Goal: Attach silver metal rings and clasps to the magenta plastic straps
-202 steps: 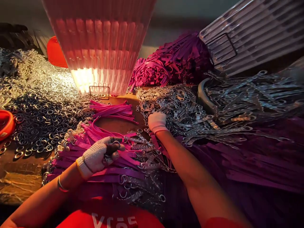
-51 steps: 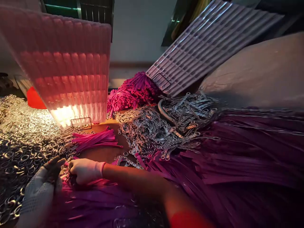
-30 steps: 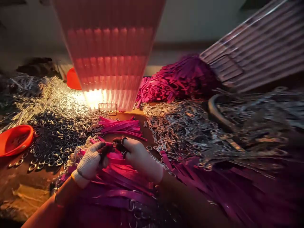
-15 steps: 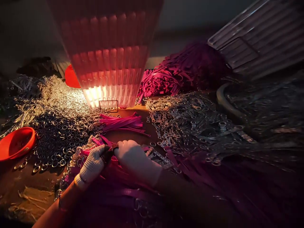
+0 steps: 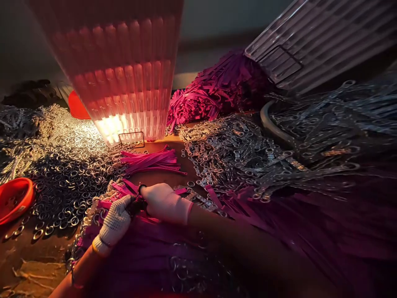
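My left hand [image 5: 115, 221], in a white dotted glove, is closed with its fingertips in deep shadow. What it grips there I cannot make out. Beside it my right hand [image 5: 161, 201], also in a white glove, is closed, and a small dark ring-shaped piece [image 5: 142, 188] shows at its fingertips. The hands meet above a heap of magenta straps [image 5: 136, 244] with metal rings at their left ends. Just beyond them lies a small bundle of magenta straps [image 5: 151, 160] on the brown tabletop [image 5: 151, 179].
Loose metal rings [image 5: 62, 178] are piled at left, near a red bowl [image 5: 18, 203]. Another red container [image 5: 78, 105] stands behind a ribbed translucent panel [image 5: 133, 95]. Metal clasp pieces [image 5: 235, 153] and a tall strap pile [image 5: 214, 93] lie right, below a second panel [image 5: 322, 45].
The whole view has shifted, so most things sit further left. Both hands stay close together and closed; my right hand has turned slightly, and the dark ring-shaped piece shows more clearly.
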Available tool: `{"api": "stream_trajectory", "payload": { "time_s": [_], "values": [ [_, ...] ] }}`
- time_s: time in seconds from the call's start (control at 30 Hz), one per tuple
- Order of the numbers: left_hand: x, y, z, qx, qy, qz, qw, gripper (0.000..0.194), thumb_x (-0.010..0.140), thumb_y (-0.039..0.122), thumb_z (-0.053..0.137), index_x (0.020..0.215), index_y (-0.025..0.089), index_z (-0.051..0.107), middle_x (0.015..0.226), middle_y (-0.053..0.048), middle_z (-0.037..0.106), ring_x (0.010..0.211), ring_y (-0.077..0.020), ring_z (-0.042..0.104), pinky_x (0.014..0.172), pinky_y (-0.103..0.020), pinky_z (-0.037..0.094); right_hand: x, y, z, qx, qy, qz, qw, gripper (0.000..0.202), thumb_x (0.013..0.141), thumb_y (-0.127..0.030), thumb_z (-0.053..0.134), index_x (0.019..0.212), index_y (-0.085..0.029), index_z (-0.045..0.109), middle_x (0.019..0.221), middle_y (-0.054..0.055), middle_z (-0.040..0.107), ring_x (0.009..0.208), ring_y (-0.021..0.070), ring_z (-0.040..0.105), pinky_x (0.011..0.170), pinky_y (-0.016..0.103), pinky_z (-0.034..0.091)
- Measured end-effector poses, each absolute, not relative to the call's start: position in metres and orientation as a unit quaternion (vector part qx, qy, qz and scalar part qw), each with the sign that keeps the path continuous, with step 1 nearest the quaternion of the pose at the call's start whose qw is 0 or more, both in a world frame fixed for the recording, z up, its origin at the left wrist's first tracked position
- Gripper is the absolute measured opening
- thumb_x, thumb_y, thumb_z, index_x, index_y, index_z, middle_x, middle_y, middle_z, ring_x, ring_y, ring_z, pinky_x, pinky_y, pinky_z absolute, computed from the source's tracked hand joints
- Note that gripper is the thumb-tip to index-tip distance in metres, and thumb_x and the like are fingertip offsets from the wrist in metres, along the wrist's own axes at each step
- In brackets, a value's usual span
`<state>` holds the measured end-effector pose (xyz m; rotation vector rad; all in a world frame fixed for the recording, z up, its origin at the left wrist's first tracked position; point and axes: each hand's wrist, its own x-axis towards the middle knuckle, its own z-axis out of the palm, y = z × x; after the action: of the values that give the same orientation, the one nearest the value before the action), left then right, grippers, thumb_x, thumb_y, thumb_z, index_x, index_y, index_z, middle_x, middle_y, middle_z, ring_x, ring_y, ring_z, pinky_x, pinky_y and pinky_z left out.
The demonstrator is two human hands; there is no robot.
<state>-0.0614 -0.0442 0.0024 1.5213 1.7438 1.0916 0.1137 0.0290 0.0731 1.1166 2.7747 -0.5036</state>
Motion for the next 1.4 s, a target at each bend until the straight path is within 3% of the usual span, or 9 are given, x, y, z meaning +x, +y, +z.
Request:
{"api": "stream_trajectory", "payload": {
  "time_s": [0.33,0.5,0.73,0.83,0.93,1.03,1.13,1.27,1.4],
  "values": [
    [-0.059,-0.042,0.003,0.622,0.625,0.348,0.317,0.022,0.075,0.02,0.055,0.081,0.017,0.075,0.083,-0.007,0.075,0.079,-0.0232,0.066,0.081,-0.036,0.055,0.107,0.028,0.07,0.232,0.961,-0.102,0.114,0.019,0.089,-0.025,0.055,0.098,-0.012,0.065,0.087,0.013,0.074,0.077,0.0313,0.073,0.059,0.038,0.054],
    [-0.063,-0.034,0.006,0.607,0.562,0.38,0.413,0.028,0.074,0.018,0.053,0.091,0.015,0.076,0.082,-0.007,0.075,0.08,-0.0211,0.068,0.084,-0.036,0.057,0.112,0.026,0.06,0.313,0.941,-0.084,0.097,0.02,0.089,-0.023,0.055,0.103,-0.013,0.066,0.087,0.013,0.074,0.079,0.0286,0.072,0.064,0.036,0.053],
    [-0.065,-0.025,-0.001,0.51,0.631,0.451,0.371,0.038,0.085,0.037,0.063,0.113,0.011,0.07,0.057,-0.001,0.063,0.049,-0.0142,0.057,0.056,-0.028,0.052,0.183,-0.012,0.052,0.455,0.89,-0.03,-0.002,0.049,0.095,-0.042,0.053,0.13,-0.007,0.058,0.133,0.025,0.057,0.125,0.0348,0.052,0.101,0.046,0.043],
    [-0.063,-0.031,0.002,0.497,0.638,0.496,0.316,0.042,0.091,0.036,0.057,0.125,0.013,0.063,0.074,-0.005,0.069,0.059,-0.015,0.063,0.062,-0.028,0.053,0.216,-0.044,0.032,0.485,0.871,-0.057,-0.044,0.048,0.096,-0.045,0.052,0.128,-0.009,0.062,0.138,0.021,0.055,0.131,0.0328,0.047,0.108,0.046,0.039],
    [-0.055,-0.034,0.014,0.574,0.604,0.518,0.195,0.036,0.094,0.019,0.047,0.127,0.014,0.061,0.106,-0.01,0.072,0.092,-0.0177,0.068,0.087,-0.031,0.055,0.228,-0.066,0.01,0.495,0.863,-0.079,-0.062,0.042,0.098,-0.036,0.049,0.128,-0.011,0.063,0.142,0.02,0.053,0.133,0.0303,0.047,0.107,0.045,0.041],
    [-0.037,-0.026,0.028,0.758,0.539,0.351,0.108,0.041,0.091,0.005,0.043,0.126,0.016,0.063,0.126,-0.011,0.066,0.118,-0.0184,0.06,0.106,-0.032,0.046,0.225,-0.071,0.002,0.506,0.855,-0.085,-0.075,0.039,0.099,-0.029,0.046,0.13,-0.01,0.062,0.144,0.019,0.051,0.134,0.0285,0.046,0.107,0.042,0.041],
    [-0.022,-0.008,0.035,0.828,0.524,0.172,0.101,0.035,0.089,0.003,0.05,0.119,0.013,0.067,0.122,-0.014,0.068,0.115,-0.0219,0.063,0.104,-0.035,0.047,0.218,-0.069,0.007,0.514,0.852,-0.083,-0.062,0.039,0.099,-0.026,0.046,0.131,-0.009,0.061,0.141,0.019,0.054,0.131,0.0265,0.049,0.108,0.039,0.04],
    [-0.021,0.018,0.036,0.809,0.571,0.076,0.114,0.018,0.095,0.021,0.058,0.098,0.006,0.068,0.095,-0.009,0.07,0.089,-0.0198,0.069,0.083,-0.037,0.057,0.216,-0.071,0.018,0.526,0.846,-0.074,-0.038,0.043,0.1,-0.03,0.046,0.134,-0.007,0.058,0.138,0.02,0.057,0.129,0.0266,0.051,0.108,0.037,0.039],
    [-0.007,0.047,0.043,0.799,0.587,0.017,0.129,0.027,0.094,0.034,0.062,0.11,0.012,0.065,0.106,-0.008,0.067,0.093,-0.0187,0.067,0.082,-0.038,0.058,0.22,-0.064,0.035,0.524,0.848,-0.081,-0.006,0.042,0.096,-0.036,0.054,0.13,-0.013,0.063,0.13,0.017,0.063,0.122,0.0256,0.057,0.104,0.034,0.041]
  ]
}}
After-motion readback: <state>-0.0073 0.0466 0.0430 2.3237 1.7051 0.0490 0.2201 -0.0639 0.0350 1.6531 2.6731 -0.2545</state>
